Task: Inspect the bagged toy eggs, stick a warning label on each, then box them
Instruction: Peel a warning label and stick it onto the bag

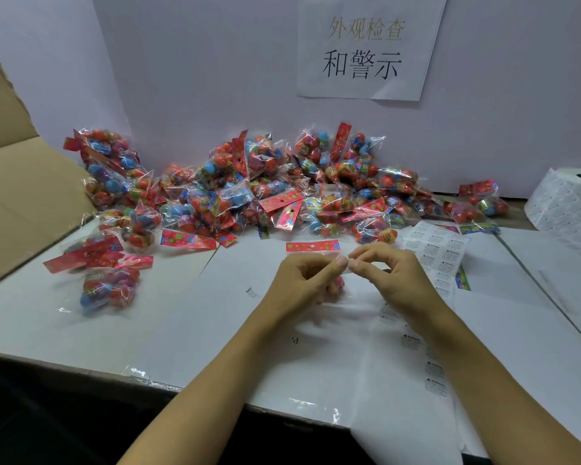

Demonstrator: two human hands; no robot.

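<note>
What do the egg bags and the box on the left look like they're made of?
Egg bags: apparently thin clear plastic film, glossy; it crinkles and throws glare, eggs visible through it. Box: apparently plain brown cardboard, matte, with a ragged edge on its upper flap.

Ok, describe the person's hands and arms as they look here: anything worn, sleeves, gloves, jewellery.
Both are bare. The left hand and right hand wear no gloves, and no rings show. Both forearms are uncovered from the wrists down to the lower edge of the picture: no sleeves, watch or wristband in view. The fingernails that show look short and unpainted.
</note>
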